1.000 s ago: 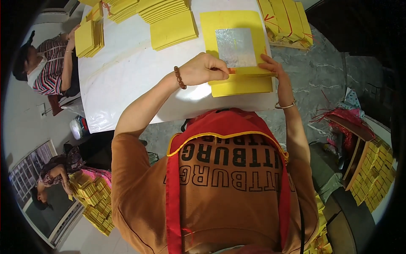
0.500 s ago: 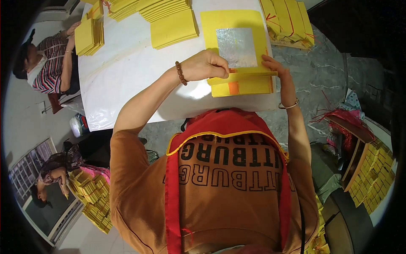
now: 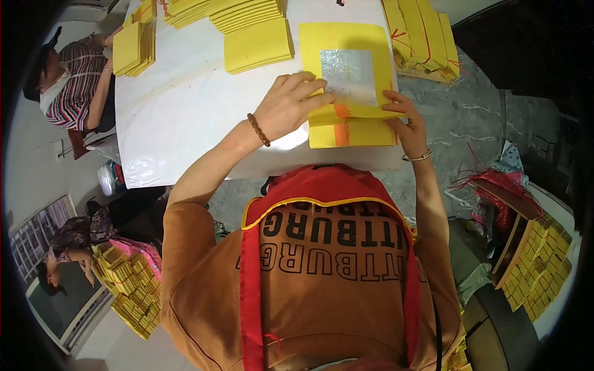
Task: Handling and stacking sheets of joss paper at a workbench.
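Note:
A sheet of yellow paper (image 3: 346,36) with a silver foil square (image 3: 349,74) lies near the right side of the table. Its near part is raised in a partial fold, and orange patches show on both sides of the crease. My left hand (image 3: 286,104) rests at the sheet's left edge, fingers apart and fingertips touching the paper beside the foil. At the right edge, my right hand (image 3: 408,123) has the raised part between thumb and fingers. Whether more sheets lie underneath, I cannot tell.
Folded yellow stacks (image 3: 258,48) stand on the white-covered table (image 3: 179,123). Tied yellow bundles (image 3: 424,40) sit beyond its right edge. A person in a striped top (image 3: 83,74) works at the left. Another person (image 3: 80,241) bends by a yellow pile (image 3: 133,284).
The near part of the sheet has opened from a narrow upright fold toward the far side. My left hand has gone from a pinch to spread fingers; my right hand has shifted slightly nearer.

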### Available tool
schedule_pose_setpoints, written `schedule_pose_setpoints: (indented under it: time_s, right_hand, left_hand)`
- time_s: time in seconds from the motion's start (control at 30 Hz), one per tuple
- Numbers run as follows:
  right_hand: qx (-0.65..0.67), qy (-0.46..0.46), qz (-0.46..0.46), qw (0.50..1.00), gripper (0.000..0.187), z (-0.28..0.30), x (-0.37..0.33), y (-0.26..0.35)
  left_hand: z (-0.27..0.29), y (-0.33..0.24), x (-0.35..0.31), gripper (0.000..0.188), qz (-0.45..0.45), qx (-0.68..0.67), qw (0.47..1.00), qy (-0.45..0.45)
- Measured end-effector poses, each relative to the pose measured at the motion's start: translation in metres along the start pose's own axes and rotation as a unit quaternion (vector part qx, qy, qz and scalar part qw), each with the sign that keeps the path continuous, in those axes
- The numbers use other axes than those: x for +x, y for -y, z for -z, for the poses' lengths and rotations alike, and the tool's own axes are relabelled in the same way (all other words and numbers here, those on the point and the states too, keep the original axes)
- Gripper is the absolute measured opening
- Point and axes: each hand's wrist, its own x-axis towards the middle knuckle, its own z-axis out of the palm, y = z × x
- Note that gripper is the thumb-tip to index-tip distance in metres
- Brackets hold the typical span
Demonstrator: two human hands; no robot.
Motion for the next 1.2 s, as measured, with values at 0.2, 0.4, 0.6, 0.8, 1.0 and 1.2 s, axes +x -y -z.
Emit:
schedule_pose_setpoints:
  time_s: [0.2,0.4,0.6,0.8,1.0,1.2]
  right_hand:
    - [-0.353,-0.02,0.189,0.916,0.022,0.001,-0.006,0.048]
    - [-0.306,0.133,0.142,0.932,0.022,0.0,-0.022,0.056]
    - [-0.175,0.082,-0.18,0.965,0.026,-0.01,-0.004,0.062]
    - [0.083,-0.024,-0.187,0.978,0.042,-0.017,0.002,0.054]
    - [0.051,-0.023,-0.211,0.976,0.051,-0.016,0.002,0.041]
    - [0.052,-0.059,-0.213,0.974,0.046,-0.022,0.005,0.039]
  left_hand:
    - [0.015,-0.03,-0.019,0.044,-0.04,0.032,0.998,-0.029]
    - [0.009,-0.042,-0.034,0.032,0.018,-0.101,0.995,-0.011]
    - [0.0,-0.021,-0.011,0.028,0.377,-0.335,0.859,0.083]
    - [-0.015,-0.012,-0.005,0.027,0.398,-0.573,0.717,0.008]
    - [-0.01,-0.015,0.004,0.032,0.427,-0.597,0.679,-0.02]
    - [-0.011,-0.015,0.004,0.033,0.447,-0.58,0.68,-0.028]
